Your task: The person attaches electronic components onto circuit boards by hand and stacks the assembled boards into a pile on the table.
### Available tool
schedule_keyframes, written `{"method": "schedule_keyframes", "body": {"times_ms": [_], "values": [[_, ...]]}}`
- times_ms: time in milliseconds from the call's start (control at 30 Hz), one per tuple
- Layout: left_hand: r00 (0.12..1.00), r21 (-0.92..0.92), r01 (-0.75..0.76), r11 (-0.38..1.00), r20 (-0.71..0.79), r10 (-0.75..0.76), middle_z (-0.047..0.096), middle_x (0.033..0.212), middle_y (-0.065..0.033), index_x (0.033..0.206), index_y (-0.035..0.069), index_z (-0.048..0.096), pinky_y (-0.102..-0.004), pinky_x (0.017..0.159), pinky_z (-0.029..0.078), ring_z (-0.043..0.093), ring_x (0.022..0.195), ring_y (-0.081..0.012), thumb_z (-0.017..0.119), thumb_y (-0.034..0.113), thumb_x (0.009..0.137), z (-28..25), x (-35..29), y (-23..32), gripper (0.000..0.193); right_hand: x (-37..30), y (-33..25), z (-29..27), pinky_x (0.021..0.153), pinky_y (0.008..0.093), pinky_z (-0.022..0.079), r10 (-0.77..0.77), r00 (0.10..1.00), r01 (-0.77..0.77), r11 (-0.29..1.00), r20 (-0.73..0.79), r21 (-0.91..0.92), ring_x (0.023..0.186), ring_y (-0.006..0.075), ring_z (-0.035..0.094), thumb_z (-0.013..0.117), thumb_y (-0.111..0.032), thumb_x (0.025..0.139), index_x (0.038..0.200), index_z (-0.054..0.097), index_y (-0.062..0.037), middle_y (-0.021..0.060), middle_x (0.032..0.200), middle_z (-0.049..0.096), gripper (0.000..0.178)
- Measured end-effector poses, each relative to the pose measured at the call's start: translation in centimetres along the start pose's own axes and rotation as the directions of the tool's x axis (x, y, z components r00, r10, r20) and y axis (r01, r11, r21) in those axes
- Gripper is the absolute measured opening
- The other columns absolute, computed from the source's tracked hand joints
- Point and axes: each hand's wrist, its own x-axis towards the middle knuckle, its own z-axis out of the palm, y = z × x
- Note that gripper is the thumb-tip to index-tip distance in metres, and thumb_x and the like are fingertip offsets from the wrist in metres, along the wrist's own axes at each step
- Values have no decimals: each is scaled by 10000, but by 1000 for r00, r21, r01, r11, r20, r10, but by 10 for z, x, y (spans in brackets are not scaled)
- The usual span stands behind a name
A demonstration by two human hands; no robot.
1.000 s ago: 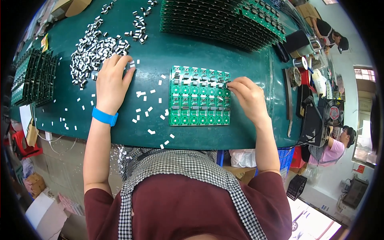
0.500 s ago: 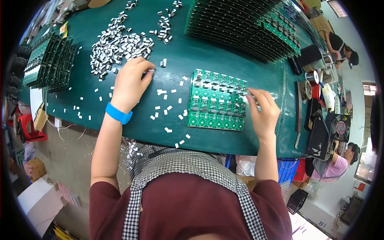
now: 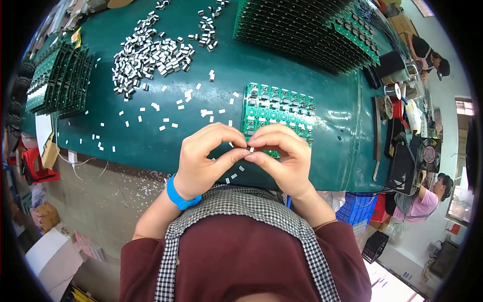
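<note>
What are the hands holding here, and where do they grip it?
A tiny white part, pinched between the fingertips of the left hand and right hand; which end is gripped cannot be told.

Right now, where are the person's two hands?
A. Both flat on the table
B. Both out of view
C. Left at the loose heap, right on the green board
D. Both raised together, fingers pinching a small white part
D: the left hand and right hand meet fingertip to fingertip around a small white part, in front of the green circuit board panel.

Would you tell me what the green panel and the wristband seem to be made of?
Green panel: likely rigid circuit-board laminate, with a glossy green coating and a grid of small mounted parts. Wristband on the left hand: probably soft silicone or rubber, smooth, matte blue, hugging the wrist.
</note>
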Motion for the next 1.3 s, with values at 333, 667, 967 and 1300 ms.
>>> {"method": "schedule_keyframes", "body": {"times_ms": [333, 667, 967, 1300], "values": [[977, 36, -203, 978, 80, 200, 640, 787, -81, 841, 28, 645, -310, 637, 494, 621, 724, -231, 742, 5, 667, -1, -4, -7, 201, -12, 10, -7, 670, 236, 533, 500, 799, -545, 370, 334, 752, 724, 108, 625, 615, -110, 888, 973, 619, 2, 57, 838, 636, 141], [923, 166, -385, 908, 44, 383, 614, 776, -76, 815, 27, 629, -313, 596, 480, 599, 688, -237, 738, 8, 650, 8, -6, -16, 199, -14, 12, -5, 545, 206, 489, 554, 734, -610, 285, 392, 739, 668, 112, 585, 570, -172, 919, 960, 563, 37, 83, 821, 600, 212], [978, 103, -209, 972, 35, 207, 601, 773, -77, 844, 48, 571, -308, 614, 466, 597, 692, -231, 686, 33, 742, 11, -16, -16, 155, -18, 1, 1, 732, 260, 552, 188, 982, -159, 883, -20, 441, 792, 142, 624, 687, 1, 792, 969, 629, 21, 85, 912, 609, 187], [974, 23, -224, 974, 45, 223, 601, 781, -66, 841, 54, 562, -314, 607, 462, 595, 687, -229, 672, 56, 772, 15, -18, -18, 130, -19, 2, -2, 682, 275, 534, -31, 999, 32, 998, 18, -59, 811, 180, 630, 749, 12, 703, 889, 636, 0, 109, 896, 623, 218]]}}
